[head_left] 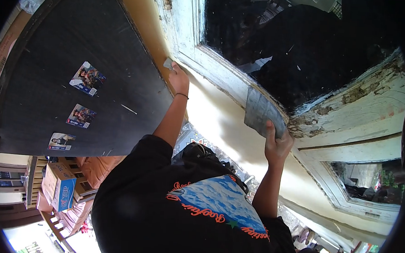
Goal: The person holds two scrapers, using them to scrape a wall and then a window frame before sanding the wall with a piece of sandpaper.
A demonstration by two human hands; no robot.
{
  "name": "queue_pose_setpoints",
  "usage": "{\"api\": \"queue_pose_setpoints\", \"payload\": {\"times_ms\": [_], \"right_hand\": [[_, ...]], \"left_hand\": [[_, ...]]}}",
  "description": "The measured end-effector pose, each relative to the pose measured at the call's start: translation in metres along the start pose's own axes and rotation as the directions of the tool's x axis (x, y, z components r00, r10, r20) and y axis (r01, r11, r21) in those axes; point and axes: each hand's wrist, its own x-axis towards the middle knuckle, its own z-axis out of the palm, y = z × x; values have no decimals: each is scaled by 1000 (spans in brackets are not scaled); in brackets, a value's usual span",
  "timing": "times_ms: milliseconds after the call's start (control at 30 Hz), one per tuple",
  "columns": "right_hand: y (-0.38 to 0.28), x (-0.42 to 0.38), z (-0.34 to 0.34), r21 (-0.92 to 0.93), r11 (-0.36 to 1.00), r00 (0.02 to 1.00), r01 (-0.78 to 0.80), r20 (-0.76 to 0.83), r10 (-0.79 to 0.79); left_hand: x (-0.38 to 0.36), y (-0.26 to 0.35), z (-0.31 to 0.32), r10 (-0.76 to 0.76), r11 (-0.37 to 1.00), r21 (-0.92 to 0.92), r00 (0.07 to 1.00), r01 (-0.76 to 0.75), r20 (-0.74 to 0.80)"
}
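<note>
My right hand (279, 145) grips the lower end of a grey, sandpaper-like sheet (262, 112), thumb on its face and fingers behind. The sheet lies along the bottom rail of a white window frame (227, 65) with peeling paint, near its rotten lower corner. Further left, my left hand (179, 78) is closed on a small grey piece (168, 63) at the edge of the wall beside the frame. A thin dark band circles that wrist. Most fingers of the left hand are hidden from this side.
A large dark board (117, 75) with several picture stickers stands at the left. Below it are a blue and brown cardboard box (62, 187) and wooden furniture. Dark glass (282, 43) fills the window, with a torn white scrap at it. A second pane (370, 181) sits lower right.
</note>
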Motion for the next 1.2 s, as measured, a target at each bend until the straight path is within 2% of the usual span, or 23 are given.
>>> {"api": "queue_pose_setpoints", "payload": {"times_ms": [67, 167, 300, 367, 400, 433, 467, 533, 567, 600, 667, 700, 733, 767, 800, 833, 933, 967, 1000, 1067, 1100, 1133, 1200], "right_hand": [[1, 2, 2, 6, 1000, 999, 22, -28, -22], [1, -2, 0, 13, 1000, 1000, 8, -14, -8], [3, -1, 2, 8, 1000, 1000, 19, -25, -19], [4, 0, 3, 10, 1000, 999, 21, -26, -21], [4, -1, 3, 10, 1000, 999, 21, -25, -21], [5, -1, 3, 8, 1000, 1000, 21, -24, -21], [5, -2, 2, 6, 1000, 1000, 13, -12, -13], [5, -2, 3, 4, 1000, 1000, 8, 0, -8], [4, -1, 3, 13, 1000, 1000, 22, -10, -21], [4, -2, 3, 19, 999, 999, 32, -19, -31], [5, -2, 2, 6, 1000, 1000, 14, -9, -14], [6, -3, 2, -6, 1000, 1000, 4, -2, -4], [6, -4, 2, -6, 1000, 1000, 3, 2, -3], [5, -4, 2, -15, 1000, 1000, -6, 11, 7], [5, -4, 2, -24, 1000, 1000, -13, 17, 13], [5, -2, 2, -24, 1000, 1000, -9, 14, 10], [5, -4, 0, -37, 997, 995, -65, 71, 68], [5, -4, 1, -27, 999, 997, -46, 58, 48], [5, -3, 1, -18, 999, 999, -27, 44, 27], [4, -3, 2, 7, 1000, 1000, 0, 23, 0], [5, -3, 2, 32, 999, 1000, 22, 2, -22], [6, -3, 2, 29, 999, 1000, 18, 5, -18], [7, -3, 3, 5, 1000, 1000, 5, 3, -5]], "left_hand": [[9, -11, 13, 664, 724, -7, 699, -690, -266], [-15, 17, -10, 199, 973, 112, 979, -202, 37], [1, -9, 5, 296, 952, 101, 954, -290, -50], [-6, -12, 18, 816, 506, 152, 414, -849, -404], [-11, -13, 12, 815, 507, 152, 415, -848, -403], [-18, -16, 2, 528, 850, 90, 837, -520, -148], [-26, -10, -8, 46, 985, 160, 992, -65, 117], [-27, -11, -7, -5, 980, 196, 989, -25, 149], [-22, -27, 3, 433, 893, 136, 901, -429, -5], [-25, -29, 7, 769, 638, 145, 616, -756, -169], [-30, -23, -1, 740, 672, 96, 663, -734, -116], [-27, -8, -14, 326, 934, 89, 927, -346, 183], [-26, -2, -21, -190, 971, 216, 882, 104, 431], [-27, -13, -16, -193, 970, 216, 882, 108, 429], [-31, -26, -5, 307, 943, 56, 926, -327, 221], [-31, -36, 6, 717, 696, 10, 695, -718, -54], [-44, -37, 4, 634, 772, -13, 772, -635, -49], [-33, -41, -3, 109, 977, 155, 972, -143, 206], [-33, -48, -2, 106, 978, 156, 973, -139, 204], [-37, -50, 6, 549, 834, 52, 836, -549, 18], [-41, -39, 14, 849, 513, 128, 480, -849, -220], [-43, -45, 14, 848, 516, 128, 484, -847, -217], [-47, -56, 9, 437, 899, -10, 897, -437, 61]]}}
